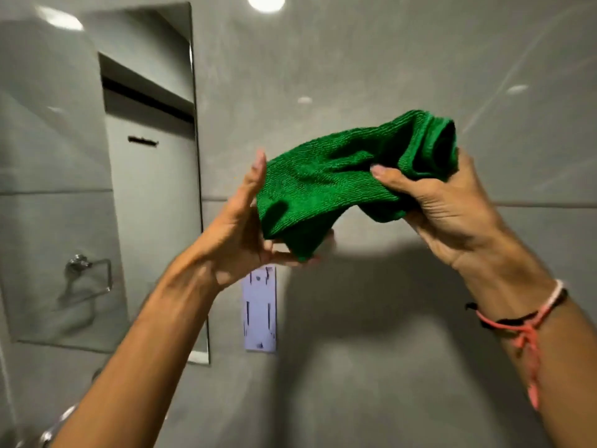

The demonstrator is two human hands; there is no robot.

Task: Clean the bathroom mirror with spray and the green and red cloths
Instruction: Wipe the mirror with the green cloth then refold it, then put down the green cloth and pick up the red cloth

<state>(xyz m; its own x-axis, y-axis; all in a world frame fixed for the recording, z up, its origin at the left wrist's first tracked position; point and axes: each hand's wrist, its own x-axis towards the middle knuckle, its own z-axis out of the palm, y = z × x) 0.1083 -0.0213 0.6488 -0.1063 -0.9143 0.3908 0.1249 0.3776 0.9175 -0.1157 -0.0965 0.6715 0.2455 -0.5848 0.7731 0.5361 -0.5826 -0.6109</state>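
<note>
A green cloth (336, 179) is held up in front of me at chest height, bunched and draped between both hands. My right hand (452, 208) grips its right end, thumb pressed on top of the folds. My left hand (239, 224) supports the cloth's lower left end, fingers extended and loosely cupped around the hanging corner. The mirror (80, 189) hangs on the wall to the left, apart from the cloth. No spray bottle and no red cloth are in view.
A grey tiled wall (387, 59) fills the background. A pale bracket plate (260, 312) is fixed to it below my hands. The mirror reflects a towel ring (87, 276) and a doorway. A ceiling light (265, 1) glares at the top.
</note>
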